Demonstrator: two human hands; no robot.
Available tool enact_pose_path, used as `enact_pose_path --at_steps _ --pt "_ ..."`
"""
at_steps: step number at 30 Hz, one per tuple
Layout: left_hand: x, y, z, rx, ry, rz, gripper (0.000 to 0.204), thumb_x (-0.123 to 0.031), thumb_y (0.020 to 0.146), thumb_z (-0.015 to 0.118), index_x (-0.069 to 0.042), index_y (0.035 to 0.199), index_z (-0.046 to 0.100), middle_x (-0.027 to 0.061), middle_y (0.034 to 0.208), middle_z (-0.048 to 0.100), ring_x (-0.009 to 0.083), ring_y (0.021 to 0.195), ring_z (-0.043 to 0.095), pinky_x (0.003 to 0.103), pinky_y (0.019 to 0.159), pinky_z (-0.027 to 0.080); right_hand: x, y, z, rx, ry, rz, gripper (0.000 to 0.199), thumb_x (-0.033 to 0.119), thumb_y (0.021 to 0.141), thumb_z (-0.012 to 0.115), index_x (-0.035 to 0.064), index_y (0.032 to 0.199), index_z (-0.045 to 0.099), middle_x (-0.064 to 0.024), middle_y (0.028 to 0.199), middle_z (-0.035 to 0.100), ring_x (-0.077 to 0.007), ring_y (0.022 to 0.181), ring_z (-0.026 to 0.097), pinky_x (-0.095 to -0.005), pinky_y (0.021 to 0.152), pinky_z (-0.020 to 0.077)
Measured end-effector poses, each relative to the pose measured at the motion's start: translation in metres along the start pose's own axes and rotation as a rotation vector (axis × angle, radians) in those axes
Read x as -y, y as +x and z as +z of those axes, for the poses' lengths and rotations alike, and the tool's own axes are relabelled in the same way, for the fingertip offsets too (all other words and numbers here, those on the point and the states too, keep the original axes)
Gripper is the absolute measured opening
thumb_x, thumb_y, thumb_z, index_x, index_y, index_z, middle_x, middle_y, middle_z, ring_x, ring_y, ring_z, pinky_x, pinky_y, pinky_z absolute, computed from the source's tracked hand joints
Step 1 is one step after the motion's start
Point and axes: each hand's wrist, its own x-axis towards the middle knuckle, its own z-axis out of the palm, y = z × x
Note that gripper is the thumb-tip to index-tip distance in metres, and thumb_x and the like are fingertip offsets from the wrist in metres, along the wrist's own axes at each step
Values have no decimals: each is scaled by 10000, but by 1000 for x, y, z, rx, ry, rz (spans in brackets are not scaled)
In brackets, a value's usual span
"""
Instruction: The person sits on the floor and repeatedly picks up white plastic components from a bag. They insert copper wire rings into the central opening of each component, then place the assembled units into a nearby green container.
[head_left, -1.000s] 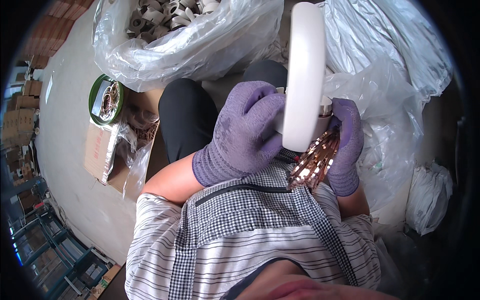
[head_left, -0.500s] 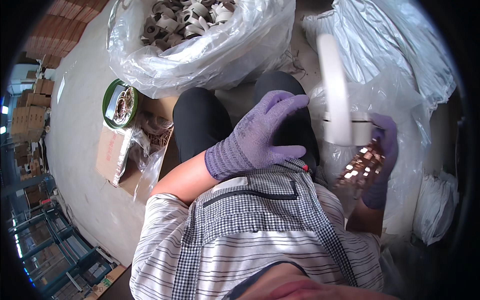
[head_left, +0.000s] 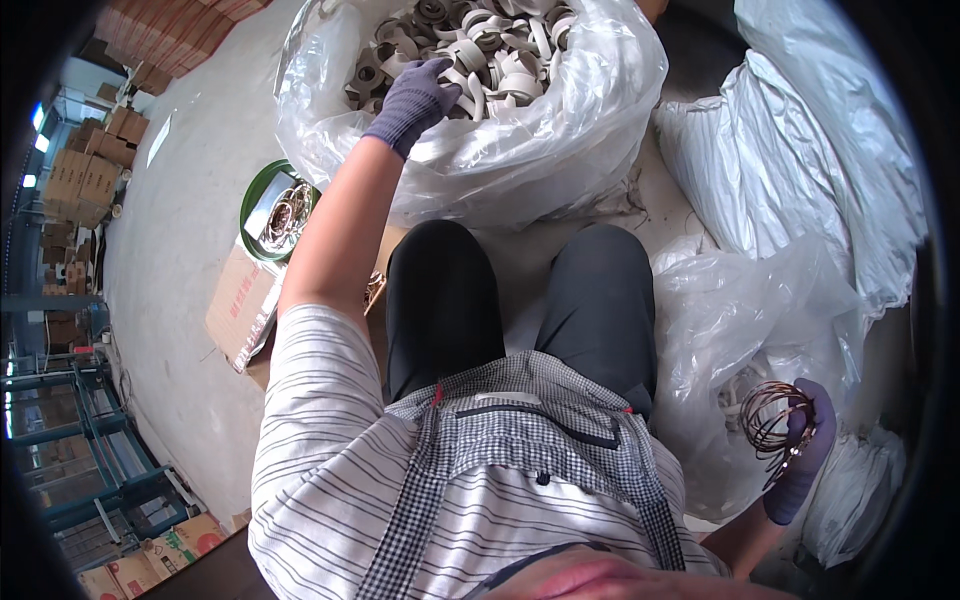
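My left hand [head_left: 415, 105], in a purple knit glove, reaches into a large clear plastic bag at the far middle. Its fingers are apart over a heap of grey-white curved plastic parts [head_left: 520, 85], touching the near left of the heap; none shows in its grasp. At the lower right, my right hand [head_left: 812, 440], gloved alike, is closed around a bundle of thin copper-brown wire rings [head_left: 775, 420]. That bundle hangs over a clear plastic bag [head_left: 700, 310] with a few pale parts [head_left: 738, 392] showing inside it.
Left of my knees stands an open cardboard box [head_left: 240, 310] with a green round tray [head_left: 252, 205] holding more wire rings. Silvery-white sacks [head_left: 740, 160] lie at the right. Stacked cartons [head_left: 85, 180] and a blue-green metal frame [head_left: 90, 470] are at the far left.
My left hand has gone from above my lap to the heap in the big bag. A white plastic part by my right hand is gone; that hand, with the rings, is lower and farther right.
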Motion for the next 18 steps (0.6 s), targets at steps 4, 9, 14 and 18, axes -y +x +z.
enact_pose_path --at_steps 4,9,14,18 --pt "66 70 56 427 301 -181 664 -326 829 713 -193 1463 568 214 1405 609 368 1283 614 458 1092 504 36 39 54 -156 520 -277 334 370 1002 608 36 1002 604 -21 817 465 -129 682 458 -257 645 391" --pt "68 68 119 396 370 -117 712 -284 817 768 -221 1483 522 175 1546 458 421 1360 528 499 1103 482 76 74 67 154 1608 -313 300 133 1109 408 138 810 432 1 724 400 -97 554 412 -268 569 391" --pt "92 71 113 286 262 -84 495 -285 788 802 -190 1262 696 193 1263 660 363 1235 630 461 1027 523 96 73 148 163 1712 125 370 256 1150 356 154 813 468 1 648 444 -101 433 378 -292 441 374" --pt "103 64 52 17 -185 -51 399 -235 766 876 -114 1122 742 126 1003 756 262 919 723 358 856 570 87 73 187 374 1578 91 221 290 1119 458 152 973 552 -4 630 474 -117 437 414 -316 489 425"
